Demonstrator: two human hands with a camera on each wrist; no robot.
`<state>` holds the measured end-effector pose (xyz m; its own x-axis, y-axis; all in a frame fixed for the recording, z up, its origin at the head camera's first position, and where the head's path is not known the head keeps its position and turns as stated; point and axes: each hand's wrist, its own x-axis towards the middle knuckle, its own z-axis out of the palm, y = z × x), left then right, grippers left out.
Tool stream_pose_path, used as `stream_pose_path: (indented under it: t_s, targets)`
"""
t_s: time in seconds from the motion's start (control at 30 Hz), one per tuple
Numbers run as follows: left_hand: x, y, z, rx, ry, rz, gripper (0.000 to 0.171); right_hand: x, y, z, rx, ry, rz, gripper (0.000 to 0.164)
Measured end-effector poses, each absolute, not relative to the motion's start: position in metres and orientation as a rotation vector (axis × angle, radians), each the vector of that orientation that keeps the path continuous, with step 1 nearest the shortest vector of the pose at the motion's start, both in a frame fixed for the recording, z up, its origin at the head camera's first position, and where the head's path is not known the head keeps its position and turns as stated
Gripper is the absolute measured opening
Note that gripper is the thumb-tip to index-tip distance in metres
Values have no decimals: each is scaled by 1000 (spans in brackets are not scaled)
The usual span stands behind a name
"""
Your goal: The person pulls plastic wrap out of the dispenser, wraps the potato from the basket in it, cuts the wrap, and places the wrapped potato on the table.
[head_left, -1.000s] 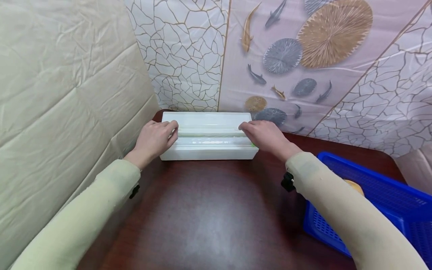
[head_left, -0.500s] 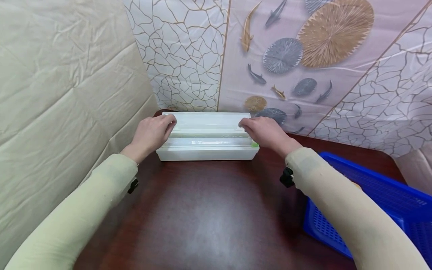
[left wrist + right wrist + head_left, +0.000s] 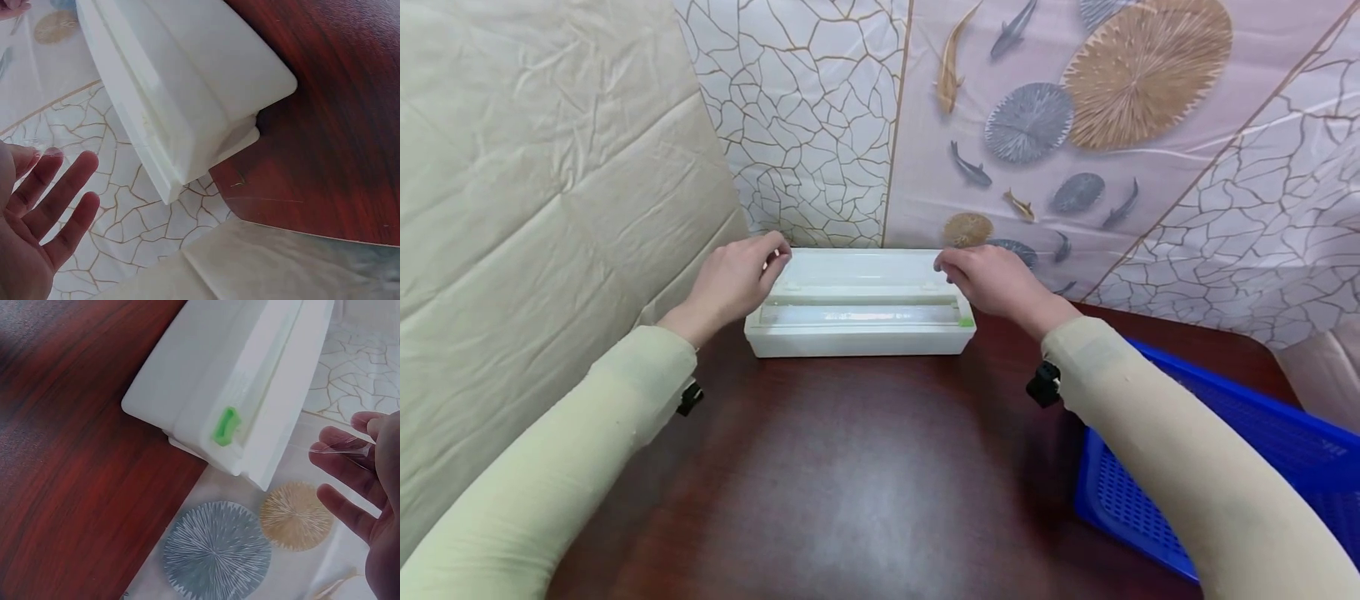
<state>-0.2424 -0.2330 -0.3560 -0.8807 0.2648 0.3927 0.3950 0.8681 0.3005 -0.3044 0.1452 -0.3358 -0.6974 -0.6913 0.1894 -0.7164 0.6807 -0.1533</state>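
A long white cling film dispenser (image 3: 857,344) stands at the back of the table, its lid (image 3: 865,265) raised against the wall. Shiny clear film (image 3: 857,314) shows in its trough, and a small green piece (image 3: 225,427) sits at its right end. My left hand (image 3: 733,275) is above the left end, thumb and forefinger pinching thin transparent film, other fingers spread. Over the right end, my right hand (image 3: 996,277) pinches the film (image 3: 340,449) too, with a wrinkled edge showing between its fingers. Most of the stretched sheet is barely visible.
A blue plastic basket (image 3: 1131,492) stands on the right of the dark wood table (image 3: 865,467), partly under my right forearm. Patterned cloth (image 3: 820,125) hangs close behind the dispenser, and a cream cloth (image 3: 565,192) borders the left side.
Both hands have risen a little, up and away from the dispenser, still pinching the film. My left hand has also shifted slightly left, and more of the trough is visible. The dispenser stays in place.
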Motion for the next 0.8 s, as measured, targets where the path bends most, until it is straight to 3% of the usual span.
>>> stream_pose_path:
  t_s: [0.8]
  targets:
    - [-245,-228,-312,-483,-2627,-571,19,-300,153,-295,1231,-2571,407,17]
